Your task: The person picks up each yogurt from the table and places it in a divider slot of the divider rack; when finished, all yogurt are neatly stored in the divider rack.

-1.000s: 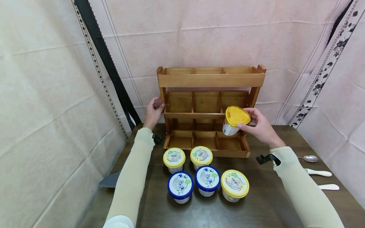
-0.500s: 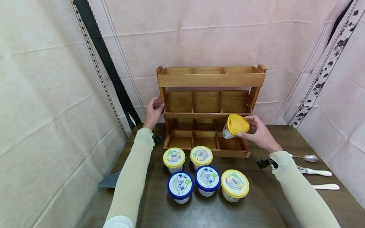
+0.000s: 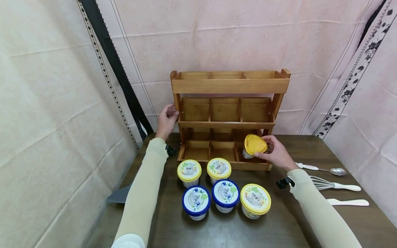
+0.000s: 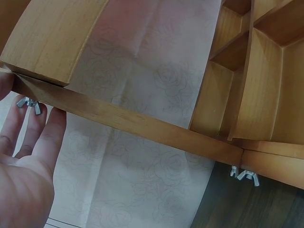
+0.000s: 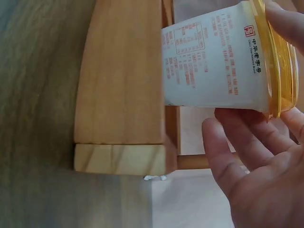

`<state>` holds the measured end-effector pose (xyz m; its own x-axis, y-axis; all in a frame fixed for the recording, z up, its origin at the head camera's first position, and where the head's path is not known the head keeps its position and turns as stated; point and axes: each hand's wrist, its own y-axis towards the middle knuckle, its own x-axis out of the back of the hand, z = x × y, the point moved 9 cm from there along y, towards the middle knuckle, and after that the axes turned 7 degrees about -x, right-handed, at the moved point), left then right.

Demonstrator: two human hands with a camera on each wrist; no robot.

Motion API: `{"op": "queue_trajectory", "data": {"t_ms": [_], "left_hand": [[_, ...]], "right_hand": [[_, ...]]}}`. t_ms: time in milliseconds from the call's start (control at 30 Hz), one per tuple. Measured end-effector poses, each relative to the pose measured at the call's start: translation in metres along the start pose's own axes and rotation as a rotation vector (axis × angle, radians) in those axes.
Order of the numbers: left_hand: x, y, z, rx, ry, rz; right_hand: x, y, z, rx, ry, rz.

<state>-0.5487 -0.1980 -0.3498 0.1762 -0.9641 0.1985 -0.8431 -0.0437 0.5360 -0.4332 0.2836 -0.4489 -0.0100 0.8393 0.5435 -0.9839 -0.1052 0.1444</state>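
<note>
A three-tier wooden rack [image 3: 231,86] with divided compartments stands at the back of the table. My left hand [image 3: 167,121] grips its left upright [image 4: 128,116], with the thumb on one side and fingers on the other by a wing nut [image 4: 30,103]. A white paper tub with a clear yellow lid [image 3: 255,144] is in my right hand [image 3: 277,156], pinched near the lid between thumb and fingers. The tub leans slightly and its base is partly inside the bottom tier's right compartment, behind the front board [image 5: 121,76].
Three yellow-lidded tubs [image 3: 255,199] and two blue-lidded tubs [image 3: 196,200] stand in front of the rack. At right lie a spoon [image 3: 337,171], a whisk [image 3: 344,186] and another white-handled utensil [image 3: 350,202]. A grey flat piece [image 3: 119,195] shows beyond my left sleeve.
My right hand has lowered the yellow-lidded tub from in front of the middle tier to the bottom right compartment. The left hand stays on the rack's upright.
</note>
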Motion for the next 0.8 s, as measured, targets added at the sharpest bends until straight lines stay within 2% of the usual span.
{"op": "queue_trajectory", "data": {"t_ms": [233, 500, 633, 800], "left_hand": [[0.0, 0.0, -0.002, -0.012, 0.001, -0.003], [-0.003, -0.001, 0.002, -0.003, 0.016, 0.01], [-0.002, -0.004, 0.002, -0.006, 0.004, 0.006], [0.0, 0.0, -0.001, -0.049, 0.003, -0.003]], "right_hand": [[-0.004, 0.004, -0.013, -0.073, -0.073, -0.019], [-0.01, 0.0, -0.026, -0.138, -0.092, -0.001], [-0.01, -0.001, -0.029, -0.144, -0.097, 0.002], [-0.006, 0.001, -0.026, -0.12, -0.09, -0.005]]}}
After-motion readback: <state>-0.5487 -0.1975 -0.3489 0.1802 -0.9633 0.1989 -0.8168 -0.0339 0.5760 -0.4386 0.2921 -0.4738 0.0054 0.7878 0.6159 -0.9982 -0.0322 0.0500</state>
